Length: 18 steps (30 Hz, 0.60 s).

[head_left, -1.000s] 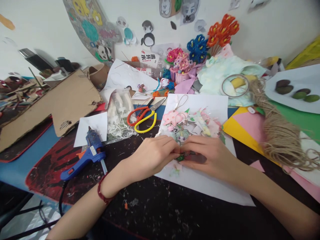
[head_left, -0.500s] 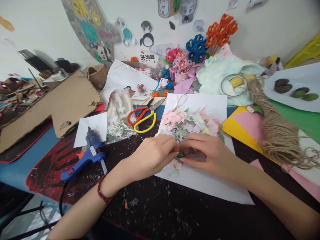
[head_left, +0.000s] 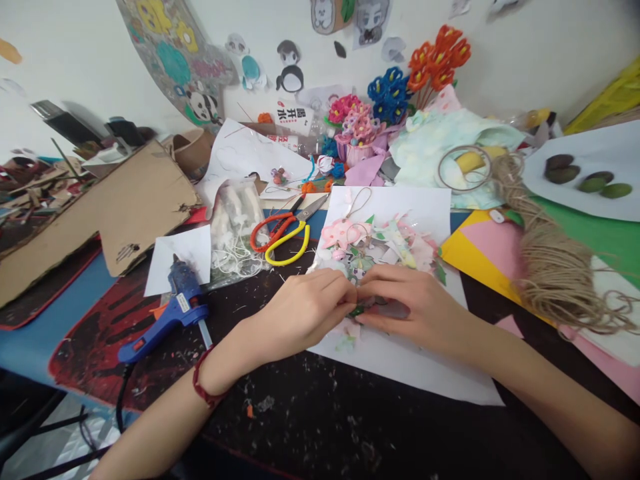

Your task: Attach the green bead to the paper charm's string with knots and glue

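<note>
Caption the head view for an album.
Left hand and right hand pinch a small green piece over pastel paper scraps.

Scissors lie left of the paper scraps.

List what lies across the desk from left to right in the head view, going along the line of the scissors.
Cardboard sheet → glue gun → plastic bag of white string → scissors → paper scraps → ball of twine

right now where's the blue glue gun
In the head view, the blue glue gun lies on the dark mat left of the left hand, just under a white paper sheet.
</note>
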Available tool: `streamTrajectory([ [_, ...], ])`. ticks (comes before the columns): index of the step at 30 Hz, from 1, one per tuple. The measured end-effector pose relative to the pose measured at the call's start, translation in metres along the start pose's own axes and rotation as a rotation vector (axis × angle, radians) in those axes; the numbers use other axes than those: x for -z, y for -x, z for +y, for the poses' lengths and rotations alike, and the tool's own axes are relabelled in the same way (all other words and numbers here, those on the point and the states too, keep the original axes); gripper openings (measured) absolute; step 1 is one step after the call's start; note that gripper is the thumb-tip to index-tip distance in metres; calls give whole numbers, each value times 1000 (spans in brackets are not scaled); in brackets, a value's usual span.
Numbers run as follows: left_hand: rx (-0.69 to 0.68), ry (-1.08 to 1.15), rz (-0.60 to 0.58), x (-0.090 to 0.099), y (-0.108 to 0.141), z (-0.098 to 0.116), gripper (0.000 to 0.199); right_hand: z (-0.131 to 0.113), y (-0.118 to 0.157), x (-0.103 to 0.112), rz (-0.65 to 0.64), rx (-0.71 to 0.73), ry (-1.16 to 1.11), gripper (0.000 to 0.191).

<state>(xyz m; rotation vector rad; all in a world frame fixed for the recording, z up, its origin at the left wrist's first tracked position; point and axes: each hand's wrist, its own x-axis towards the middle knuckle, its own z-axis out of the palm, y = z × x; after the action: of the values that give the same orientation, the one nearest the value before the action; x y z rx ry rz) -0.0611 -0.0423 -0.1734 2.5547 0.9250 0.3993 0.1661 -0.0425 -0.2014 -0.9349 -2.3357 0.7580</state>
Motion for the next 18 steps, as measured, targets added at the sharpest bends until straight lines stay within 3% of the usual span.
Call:
streamTrajectory([
  [10,-61,-12,32,-1,-1,-1,15,2,-4,-4,0,5,-2,15],
  [18,-100,-68,82,-3,-2,0,18,3,-4,-7,101,99,21,14],
])
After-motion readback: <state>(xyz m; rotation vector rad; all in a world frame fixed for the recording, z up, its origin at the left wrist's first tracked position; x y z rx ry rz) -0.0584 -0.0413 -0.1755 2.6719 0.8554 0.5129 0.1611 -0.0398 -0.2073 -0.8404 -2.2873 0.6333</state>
